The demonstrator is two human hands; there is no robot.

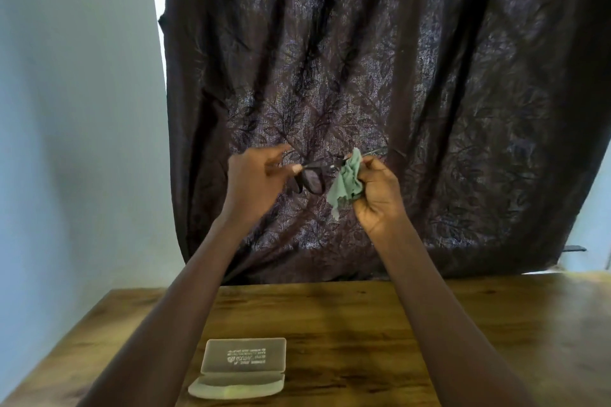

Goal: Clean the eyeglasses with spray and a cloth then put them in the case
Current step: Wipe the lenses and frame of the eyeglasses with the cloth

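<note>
Start with the case. It looks like a stiff, light shell, and I judge it may slide on the smooth table if you push anything into it with one hand. Steady its base when the time comes.

The glasses are up in the air in front of the curtain, well above the table and between your two hands. Treat them as light but fragile. The frame is stiff, the thin arms and hinges would bend if twisted, and a bare finger would smear the lenses. Your left hand pinches the frame at its outer corner, near the hinge. That seems the right place to hold, so keep off the glass.

The cloth is soft, thin and limp, and it will slip unless bunched. Your right hand is curled round it and pinches it onto the other lens, which it hides.

The case lies open on the table near you, towards the left. It is pale and frosted, with its printed lid tilted up. The glasses have a thick dark frame with squarish lenses, and one arm pokes out past your right hand. The cloth is green and crumpled, with a corner hanging down.
</note>
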